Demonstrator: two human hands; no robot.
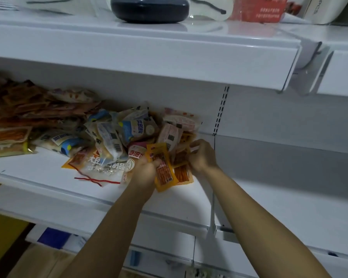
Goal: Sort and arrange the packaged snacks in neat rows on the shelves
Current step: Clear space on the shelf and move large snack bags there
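A loose heap of snack packets [117,133] lies on the white middle shelf [40,173]. My left hand [147,169] grips an orange packet [162,167] of red strips, held upright at the heap's right end. My right hand [202,155] pinches another orange packet [182,157] just beside it. More orange packets [184,175] lie flat under both hands. Blue-and-white packets [136,127] and pink packets [171,135] sit behind them. A stack of brown and orange packets [18,117] fills the shelf's left end.
The upper shelf [149,47] overhangs the heap and carries a dark round object [150,9] and a red box [259,9]. A slotted upright [220,113] divides the back wall. Right of it lies bare shelf [279,197]. A lower shelf [169,255] shows below.
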